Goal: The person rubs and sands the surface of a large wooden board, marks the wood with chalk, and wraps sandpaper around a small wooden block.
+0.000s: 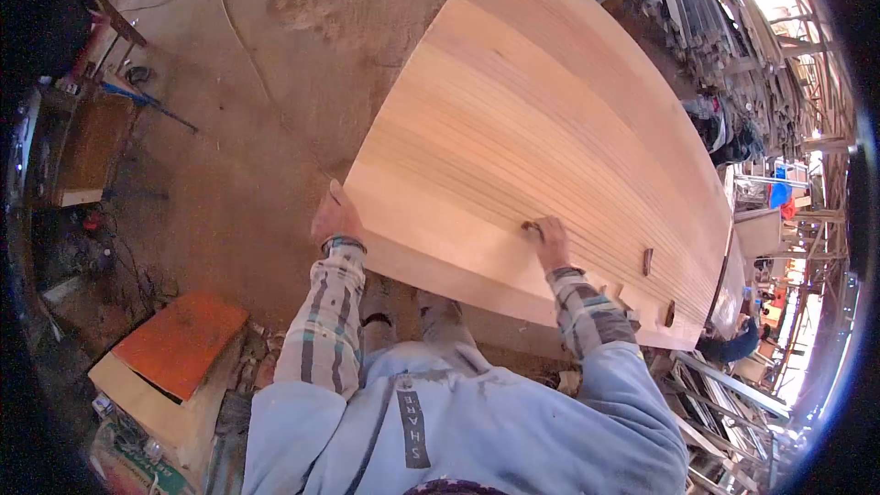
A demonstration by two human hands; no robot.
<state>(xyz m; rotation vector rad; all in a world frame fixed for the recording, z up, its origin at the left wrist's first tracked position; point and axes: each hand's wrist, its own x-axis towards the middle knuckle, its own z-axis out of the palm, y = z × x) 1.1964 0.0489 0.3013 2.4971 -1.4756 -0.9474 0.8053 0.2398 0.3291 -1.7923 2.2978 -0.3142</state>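
A large pale wooden panel point(513, 137) with straight grain lies in front of me, its near edge close to my body. My left hand point(336, 218) is closed round the panel's near left corner, with the thumb by the top edge. Out over the surface, my right hand point(553, 240) has its fingers closed on a small dark brown piece point(530, 225) that touches the wood. What kind of piece it is, I cannot make out. Two similar brown pieces, one upper point(648, 262) and one lower point(669, 313), rest on the panel to the right.
At lower left is an orange board point(181, 341) on a pale box. A cable point(240, 41) runs across the dusty floor point(229, 156). Stacked timber strips point(733, 64) line the right side, with more lengths point(733, 385) at lower right. A wooden box-like piece point(87, 160) stands at left.
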